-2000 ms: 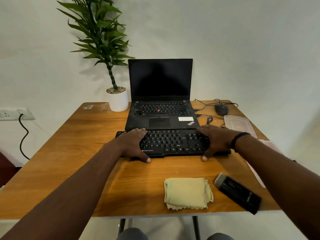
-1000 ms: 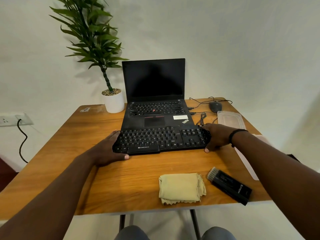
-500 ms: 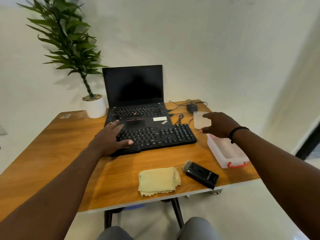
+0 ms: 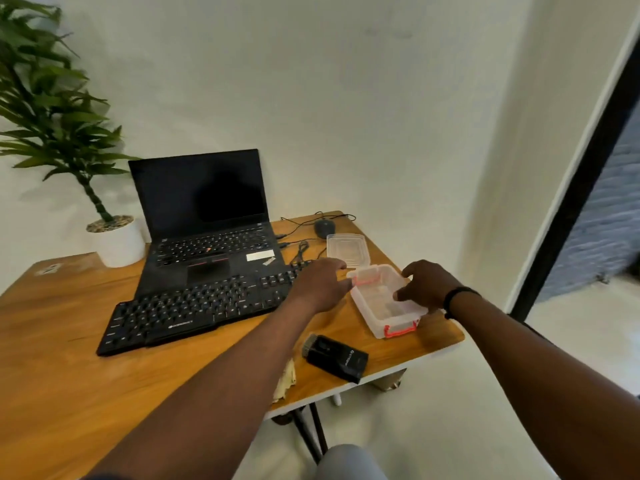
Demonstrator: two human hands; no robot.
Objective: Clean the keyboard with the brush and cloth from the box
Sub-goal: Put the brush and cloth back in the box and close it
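At the right end of a wooden table (image 4: 69,358), a person's two bare hands meet at a small clear plastic box with red clip handles (image 4: 384,301). The left hand (image 4: 320,284) reaches across with loosely curled fingers touching the box's near-left rim by one red clip; the right hand (image 4: 427,285), a black band at its wrist, curls over the box's right wall, thumb at the inner side. Whether either hand truly grips the box cannot be told. The box's clear plastic lid (image 4: 347,249) lies just behind it. A black full-size keyboard (image 4: 194,311) rests against the front of an open black laptop (image 4: 204,230). A black brush with pale bristles (image 4: 334,356) lies near the table's front edge, and beside it a yellow cloth (image 4: 286,379) shows partly from under the left forearm
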